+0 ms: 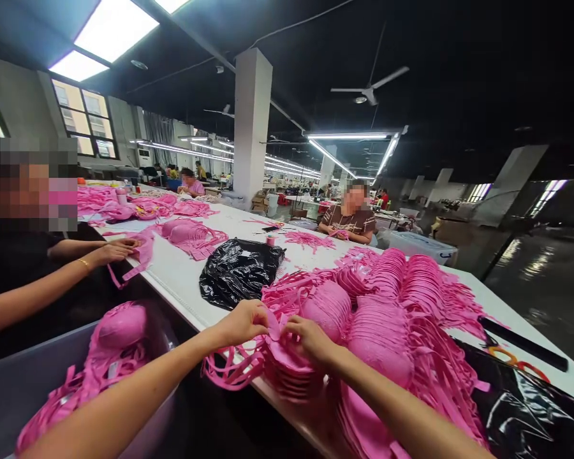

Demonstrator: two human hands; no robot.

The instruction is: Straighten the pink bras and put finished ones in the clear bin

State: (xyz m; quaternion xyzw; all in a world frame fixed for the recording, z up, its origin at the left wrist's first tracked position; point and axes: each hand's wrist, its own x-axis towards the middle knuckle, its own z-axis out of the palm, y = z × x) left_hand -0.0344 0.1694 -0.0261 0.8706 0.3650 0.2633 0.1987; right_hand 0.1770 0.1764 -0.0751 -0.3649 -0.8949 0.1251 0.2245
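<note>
Both my hands meet over a stack of pink bras (291, 376) at the near table edge. Thumb and fingers of my left hand (243, 324) pinch the edge of the top bra (273, 325). Just to its right, my right hand (309, 341) has its fingers curled onto the same bra, closed on its fabric; the fingertips are partly hidden. Thin pink straps (234, 370) hang over the edge below my left hand. Nested rows of pink bras (380, 331) lie beside and beyond my right hand.
A black plastic bag (239, 271) lies on the white table (182, 287). Scissors with orange handles (519, 363) and more black plastic (530, 401) are at right. A grey bin (67, 347) holds more bras at left. One co-worker's hands (110, 250) work at left; another person (349, 217) sits across.
</note>
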